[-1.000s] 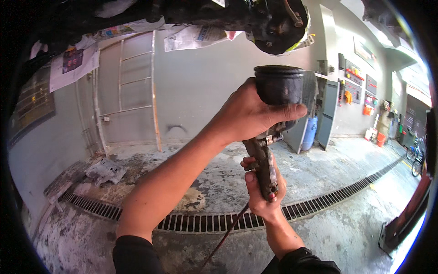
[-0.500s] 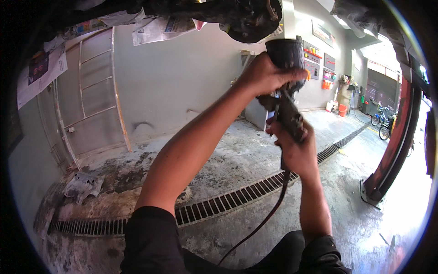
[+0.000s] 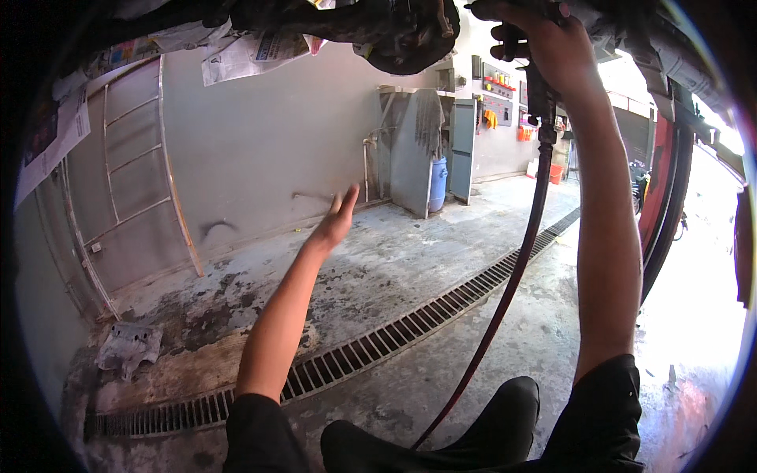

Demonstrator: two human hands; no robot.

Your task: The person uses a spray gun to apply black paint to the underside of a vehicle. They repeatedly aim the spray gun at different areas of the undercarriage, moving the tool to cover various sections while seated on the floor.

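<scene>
High at the upper right, my right hand is wrapped round a dark spray gun, close under a vehicle's dark underside. Much of the gun, its cup included, is hidden by the hand and the dark parts behind it. From the bottom of its handle an air hose hangs and curves down toward my knees. My left hand is held out in mid-air left of centre, fingers stretched, holding nothing. Above and between the hands hangs a black, rounded underbody part.
Newspaper sheets hang from the vehicle at upper left. A metal ladder frame leans on the grey wall. A grated drain crosses the floor. A metal part lies at left. A cabinet and a red post stand farther off.
My left hand has let go of the spray gun's cup and moved down and left. My right hand has lifted the gun up and to the right, drawing the hose with it.
</scene>
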